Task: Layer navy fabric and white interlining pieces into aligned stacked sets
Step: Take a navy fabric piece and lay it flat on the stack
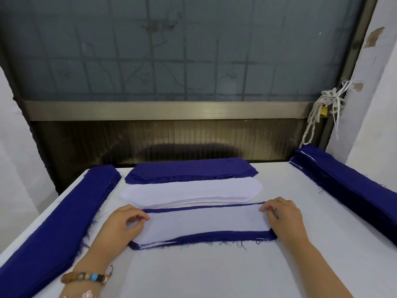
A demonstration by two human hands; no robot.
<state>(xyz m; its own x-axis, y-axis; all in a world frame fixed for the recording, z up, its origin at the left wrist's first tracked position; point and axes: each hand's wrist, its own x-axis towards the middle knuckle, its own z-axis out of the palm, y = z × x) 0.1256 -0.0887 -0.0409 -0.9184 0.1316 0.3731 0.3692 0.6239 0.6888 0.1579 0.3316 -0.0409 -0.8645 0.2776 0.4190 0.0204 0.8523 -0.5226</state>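
A layered stack (202, 224) lies in front of me: a white interlining piece on top, navy fabric showing as a border at its far and near edges. My left hand (123, 222) rests on the stack's left end, fingertips curled onto the white piece. My right hand (281, 216) sits on the right end, fingertips touching the white piece's far right corner. Behind lie a pile of white interlining pieces (191, 191) and, further back, a pile of navy pieces (191, 169).
A long navy stack (58, 218) runs along the left side of the white table (204, 274). Another long navy stack (348, 183) runs along the right side. A window frame and wall stand behind the table's far edge.
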